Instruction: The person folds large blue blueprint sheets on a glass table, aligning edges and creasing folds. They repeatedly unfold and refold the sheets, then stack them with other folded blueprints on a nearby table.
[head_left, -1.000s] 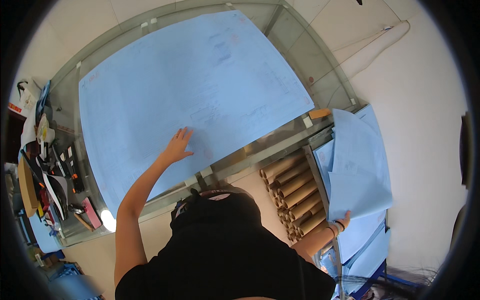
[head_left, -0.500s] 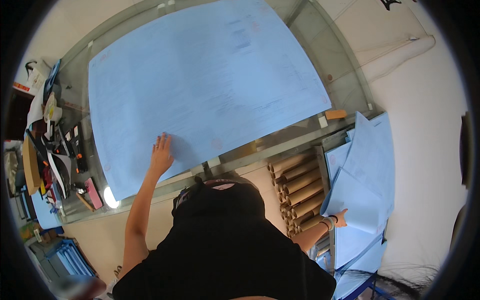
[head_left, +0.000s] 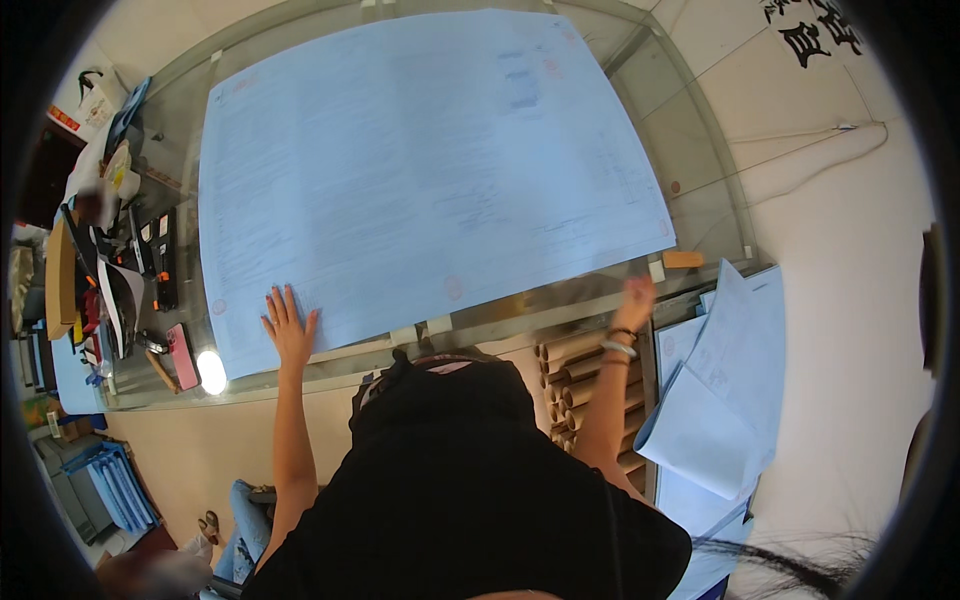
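Observation:
A large blue printed sheet [head_left: 400, 180] covers most of the glass table [head_left: 705, 215]. My left hand [head_left: 289, 325] lies on the sheet's near left part, open, with its fingers spread. At the table's near right edge hangs my right hand [head_left: 638, 292], below the sheet's near right corner and beside a small orange-brown block [head_left: 683, 260]. Motion blur smears its fingers, so their state is unclear. Below and right of that hand, more blue sheets [head_left: 735, 350] lie in an overlapping pile, one with its edge curled over.
Brown cardboard tubes [head_left: 570, 375] are stacked beneath the table's near right side. Along the left edge lie a pink phone [head_left: 182, 357], a hammer [head_left: 160, 368] and black tools [head_left: 165, 260]. Blue folders [head_left: 122, 485] stand at lower left, near another person's jeans-clad leg [head_left: 245, 525].
My right hand has left the blue sheet pile and moved up to the table's edge. My left hand has shifted left and nearer on the large sheet, its fingers now wider apart.

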